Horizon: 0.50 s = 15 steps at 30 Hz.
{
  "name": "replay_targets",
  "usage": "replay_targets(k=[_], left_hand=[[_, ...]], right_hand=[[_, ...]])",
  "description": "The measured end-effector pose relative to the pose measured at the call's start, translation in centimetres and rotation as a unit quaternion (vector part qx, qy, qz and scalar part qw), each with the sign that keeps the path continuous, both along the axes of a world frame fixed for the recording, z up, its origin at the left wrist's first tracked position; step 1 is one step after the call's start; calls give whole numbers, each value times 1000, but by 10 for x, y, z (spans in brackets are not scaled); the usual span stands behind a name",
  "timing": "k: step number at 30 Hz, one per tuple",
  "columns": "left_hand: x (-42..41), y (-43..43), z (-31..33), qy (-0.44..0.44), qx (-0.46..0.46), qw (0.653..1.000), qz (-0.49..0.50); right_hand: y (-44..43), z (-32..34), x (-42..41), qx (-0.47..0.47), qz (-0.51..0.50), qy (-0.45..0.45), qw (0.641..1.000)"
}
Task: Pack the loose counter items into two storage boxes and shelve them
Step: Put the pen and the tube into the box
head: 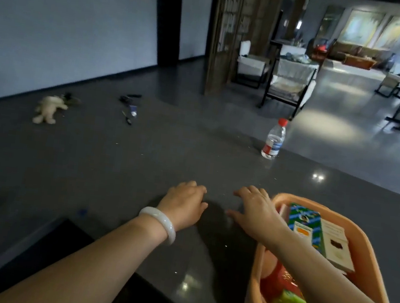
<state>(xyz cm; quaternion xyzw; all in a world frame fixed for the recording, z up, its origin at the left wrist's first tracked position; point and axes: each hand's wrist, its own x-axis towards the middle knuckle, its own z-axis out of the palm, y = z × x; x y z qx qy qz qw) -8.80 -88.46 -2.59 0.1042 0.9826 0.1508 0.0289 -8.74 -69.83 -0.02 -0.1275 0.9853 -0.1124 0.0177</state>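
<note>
Beside the orange box [368, 247], left hand [183, 204] and right hand [256, 213] rest on counter [116, 166] — fingers [199, 189] relaxed, empty.

2 bare forearms without sleeves end in bare hands, and a smooth white bangle [160, 222] circles the left wrist.
</note>
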Motion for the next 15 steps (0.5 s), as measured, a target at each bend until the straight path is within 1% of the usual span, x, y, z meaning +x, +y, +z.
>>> replay_targets(k=[3,6,10,15], left_hand=[[5,-38,5,11,-59,998,35],[12,-74,10,9,-92,994,60],[14,-123,16,5,-112,990,85],[4,-188,32,20,-123,986,110]], right_hand=[[-40,-2,-13,1,52,-51,997],[-80,-3,-22,4,97,-65,993],[-133,3,-37,12,125,-66,990],[-197,15,-65,6,131,-67,989]])
